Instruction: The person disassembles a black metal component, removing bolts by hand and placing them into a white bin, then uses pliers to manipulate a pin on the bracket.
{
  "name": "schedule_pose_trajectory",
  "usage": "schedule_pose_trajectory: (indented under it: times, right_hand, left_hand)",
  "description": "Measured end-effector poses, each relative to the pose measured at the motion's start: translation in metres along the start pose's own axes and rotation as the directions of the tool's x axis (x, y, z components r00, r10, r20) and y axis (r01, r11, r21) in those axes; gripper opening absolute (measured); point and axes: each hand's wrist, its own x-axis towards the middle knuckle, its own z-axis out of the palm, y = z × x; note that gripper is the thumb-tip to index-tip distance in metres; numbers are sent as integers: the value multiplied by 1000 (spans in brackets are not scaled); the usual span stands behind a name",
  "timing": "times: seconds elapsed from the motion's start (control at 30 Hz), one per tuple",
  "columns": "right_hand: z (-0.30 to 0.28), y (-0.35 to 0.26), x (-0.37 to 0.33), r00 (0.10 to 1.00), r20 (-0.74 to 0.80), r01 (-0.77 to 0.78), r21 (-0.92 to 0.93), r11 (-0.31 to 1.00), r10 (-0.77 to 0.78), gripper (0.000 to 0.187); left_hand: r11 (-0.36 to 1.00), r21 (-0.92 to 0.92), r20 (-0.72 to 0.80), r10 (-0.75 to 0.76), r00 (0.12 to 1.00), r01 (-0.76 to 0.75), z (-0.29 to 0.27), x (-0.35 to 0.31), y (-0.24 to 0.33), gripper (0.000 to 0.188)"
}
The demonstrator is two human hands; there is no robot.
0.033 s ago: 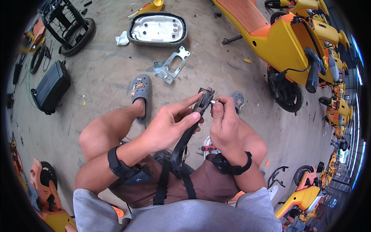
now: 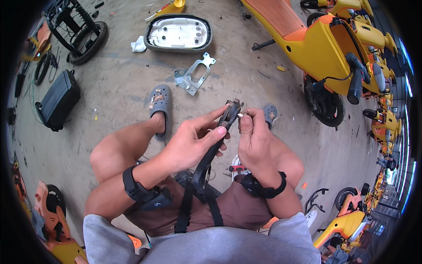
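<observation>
My left hand (image 2: 200,138) is closed round a long black curved part (image 2: 204,167) that looks like a side stand. Its forked, dirt-marked upper end (image 2: 230,112) points up and away from me, and its lower end hangs over my lap. Thumb and fingers of my right hand (image 2: 252,134) are pinched on a small shiny metal pin (image 2: 240,115), perhaps a bolt. The pin's tip meets or nearly meets the right side of the fork; I cannot tell whether it is inside a hole. My right fingers hide most of the pin.
A silver metal bracket (image 2: 198,75) lies on the floor ahead, with an upturned seat (image 2: 179,33) beyond it. On the left is a black case (image 2: 58,100). A yellow scooter (image 2: 307,48) stands at right, a power drill (image 2: 355,79) on it. A red-handled tool (image 2: 238,168) lies by my right leg.
The forked end of the black part has tilted slightly left, showing a little more of the pin beside my right fingers. Both hands keep their grips.
</observation>
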Motion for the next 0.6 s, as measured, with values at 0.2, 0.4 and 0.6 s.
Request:
schedule_pose_trajectory:
  times: [0.2, 0.4, 0.6]
  right_hand:
    - [-6, 6, 10, 972, 29, 234, -114, 966, -232, 20]
    - [-12, 2, 5, 995, 102, -35, 92, 995, 25, 28]
    - [-6, 14, 5, 984, 167, -108, 250, 962, 67, 35]
  left_hand:
    - [1000, 7, -19, -25, 1000, 25, 6, -1, 2, 55]
    - [979, 189, 0, 74, 997, -73, 10, -5, 4, 58]
    - [976, 199, -96, 110, 989, -89, 9, -4, -2, 57]
